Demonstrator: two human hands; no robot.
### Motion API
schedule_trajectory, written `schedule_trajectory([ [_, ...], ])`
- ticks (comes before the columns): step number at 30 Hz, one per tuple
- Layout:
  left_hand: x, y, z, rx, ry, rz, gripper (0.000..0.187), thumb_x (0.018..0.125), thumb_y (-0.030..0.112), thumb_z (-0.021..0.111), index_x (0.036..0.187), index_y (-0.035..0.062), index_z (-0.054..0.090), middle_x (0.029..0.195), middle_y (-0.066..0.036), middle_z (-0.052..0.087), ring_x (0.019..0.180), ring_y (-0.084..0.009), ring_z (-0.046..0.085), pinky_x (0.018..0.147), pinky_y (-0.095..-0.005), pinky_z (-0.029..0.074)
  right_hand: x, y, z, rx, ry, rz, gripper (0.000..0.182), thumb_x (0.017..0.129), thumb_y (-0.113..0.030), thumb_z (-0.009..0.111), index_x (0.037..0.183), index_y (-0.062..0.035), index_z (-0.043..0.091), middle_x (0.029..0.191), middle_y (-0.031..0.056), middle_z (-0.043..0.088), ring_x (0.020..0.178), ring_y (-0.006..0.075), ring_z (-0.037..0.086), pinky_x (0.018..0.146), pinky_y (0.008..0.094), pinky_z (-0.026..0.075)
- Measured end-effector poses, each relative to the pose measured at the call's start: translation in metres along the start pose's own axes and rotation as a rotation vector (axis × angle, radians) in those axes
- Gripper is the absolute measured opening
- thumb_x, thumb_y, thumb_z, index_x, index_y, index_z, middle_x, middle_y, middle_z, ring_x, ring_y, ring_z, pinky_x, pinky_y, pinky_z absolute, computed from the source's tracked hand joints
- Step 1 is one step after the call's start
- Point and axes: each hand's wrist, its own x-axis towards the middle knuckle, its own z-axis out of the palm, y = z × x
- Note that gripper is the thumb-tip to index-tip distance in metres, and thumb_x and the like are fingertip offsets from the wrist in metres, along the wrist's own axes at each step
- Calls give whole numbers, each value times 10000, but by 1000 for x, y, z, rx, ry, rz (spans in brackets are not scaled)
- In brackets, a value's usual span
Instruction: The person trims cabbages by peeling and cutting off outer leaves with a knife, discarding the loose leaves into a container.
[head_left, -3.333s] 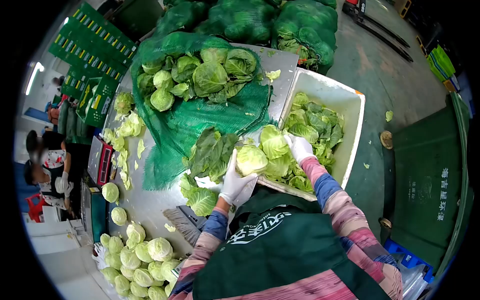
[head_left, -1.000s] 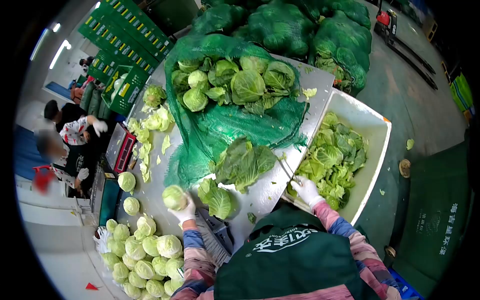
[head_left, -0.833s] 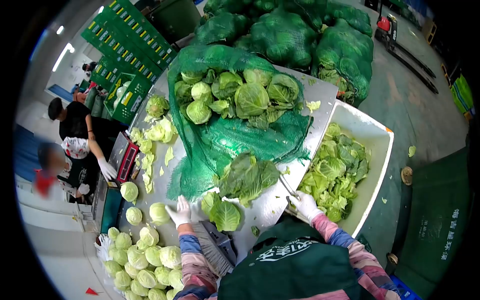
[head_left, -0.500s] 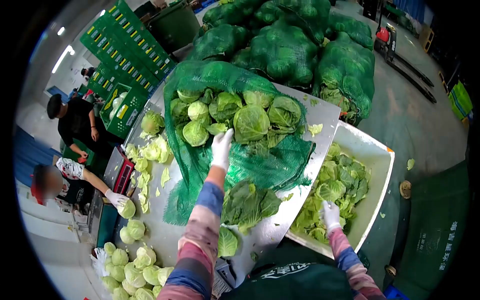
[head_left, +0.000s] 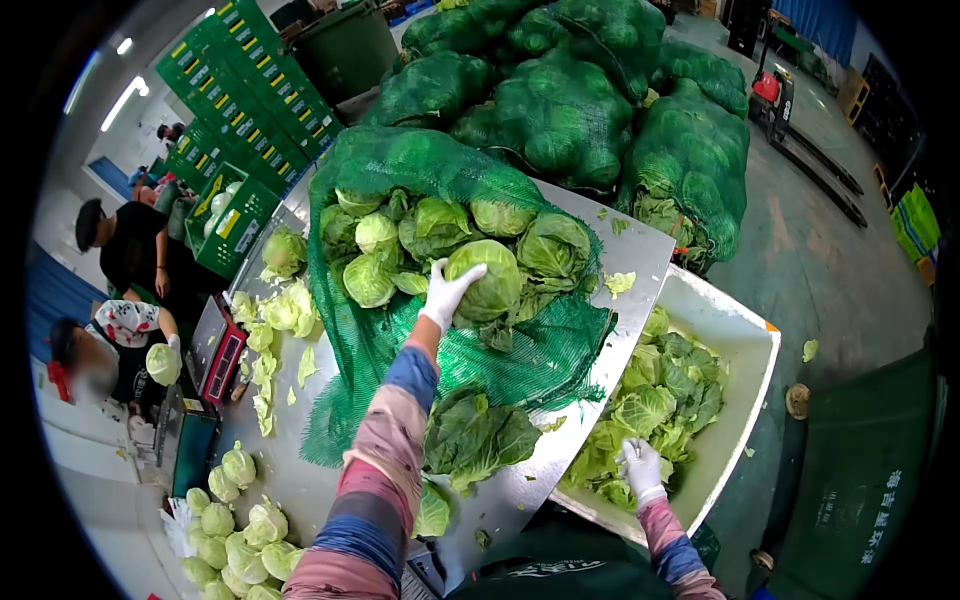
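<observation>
My left hand [head_left: 448,294], in a white glove, is spread around the near side of a round green cabbage [head_left: 490,278] at the mouth of an opened green mesh sack [head_left: 420,160]. Several more cabbages [head_left: 376,234] lie behind it, inside the sack. Over a white bin [head_left: 742,330] full of loose cabbage leaves [head_left: 660,390] is my right hand [head_left: 641,466], also gloved. Its fingers are curled, and what they hold, if anything, does not show. Dark outer leaves [head_left: 478,436] lie on the metal table [head_left: 560,440] near my left forearm.
Trimmed cabbages [head_left: 240,550] are heaped at the table's left front. A co-worker [head_left: 120,350] holds a cabbage beside a red scale [head_left: 220,350]; another person stands behind. Filled mesh sacks [head_left: 560,110], stacked green crates [head_left: 245,90] and a pallet jack [head_left: 790,110] stand beyond.
My left hand has closed around the large cabbage, which now sits tilted against it. My right hand stays over the bin, fingers curled. The co-worker has lifted a cabbage away from the table.
</observation>
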Motion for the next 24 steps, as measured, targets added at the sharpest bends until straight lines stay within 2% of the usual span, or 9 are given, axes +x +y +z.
schedule_trajectory([
  [5,-43,-34,-6,-249,40,70,846,700,236,832,1332,24,312,1224,-144,494,1087,-214,518,923,-345,443,-14,-59,16,-117,-88,-45,245,908,-207,592,1023,10,591,737,69,649,483,108,560,426,242,431],
  [7,-67,-33,-1,-321,23,40,798,732,234,800,1336,33,318,1237,-134,487,1100,-213,508,934,-350,435,-11,-52,20,-178,-74,-164,247,893,-206,608,1010,12,586,741,86,648,545,133,600,487,271,473],
  [9,-102,-35,0,-382,12,-8,751,765,232,769,1339,42,324,1250,-124,479,1114,-213,498,946,-355,427,-13,-60,24,-539,68,-521,241,879,-199,620,1012,-3,580,737,111,639,602,155,626,571,303,505],
  [13,-197,-27,10,-537,-103,3,621,820,174,629,1362,86,340,1292,-80,458,1193,-223,446,1001,-364,383,-41,-114,36,-122,-24,-444,295,878,-170,608,1125,-15,563,734,59,606,562,107,565,515,262,464],
  [15,-241,-32,12,-473,-100,67,751,737,77,698,1374,90,300,1300,-95,428,1203,-223,437,1029,-359,368,-60,-139,38,-36,-132,-244,320,888,-189,597,1162,-27,557,716,42,585,540,97,537,510,253,454],
  [18,-291,-57,10,-168,-93,174,943,612,151,842,1363,68,278,1288,-106,398,1214,-225,416,1049,-346,342,-64,-118,47,-151,-182,-299,315,871,-220,599,1130,-43,565,767,140,650,552,221,613,565,335,497],
  [19,-306,-68,8,62,-89,270,967,604,161,851,1363,47,263,1308,-110,377,1231,-231,396,1063,-356,322,-61,-100,50,-259,-224,-311,289,874,-245,592,1082,-46,572,790,190,647,638,327,634,603,382,498],
  [21,-330,-90,4,171,-105,178,980,601,166,857,1363,43,253,1312,-126,369,1239,-236,385,1075,-368,304,-65,-76,55,-494,-228,-464,281,881,-262,586,1071,-56,563,794,217,632,737,397,619,653,421,491],
  [24,-357,-89,-3,71,-67,81,1058,595,192,872,1396,-4,209,1338,-169,354,1256,-262,378,1078,-372,306,-84,-74,55,-372,-346,-456,290,898,-255,570,1125,-78,542,838,211,641,794,405,620,684,431,491],
])
